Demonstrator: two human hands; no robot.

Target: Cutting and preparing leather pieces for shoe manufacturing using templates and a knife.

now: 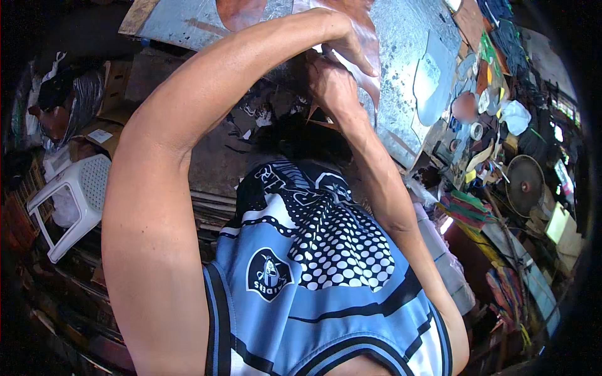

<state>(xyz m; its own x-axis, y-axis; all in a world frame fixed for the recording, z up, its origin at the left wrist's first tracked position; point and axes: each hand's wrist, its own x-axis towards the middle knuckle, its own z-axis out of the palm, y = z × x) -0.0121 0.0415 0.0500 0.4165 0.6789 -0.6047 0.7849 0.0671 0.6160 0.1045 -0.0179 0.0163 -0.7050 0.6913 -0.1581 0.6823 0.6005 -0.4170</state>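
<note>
Up at the near edge of the metal-topped table [401, 56], both hands work close together at a glossy brown sheet [368, 25]. It lies partly on the tabletop, and its pointed end reaches down beside the right wrist. The left hand [352, 42] bends over from above, fingers stretched downward against the sheet; whether they pinch it cannot be told. Just below, the right hand [332, 81] is curled with its knuckles up, and its grip is hidden from view. Another brown piece [241, 12] lies farther left on the table, while a grey cut-out [429, 84] with a rounded end lies to the right. Off to the left stands a white plastic stool [94, 178]; a round fan [525, 177] sits among clutter at the right.
</note>
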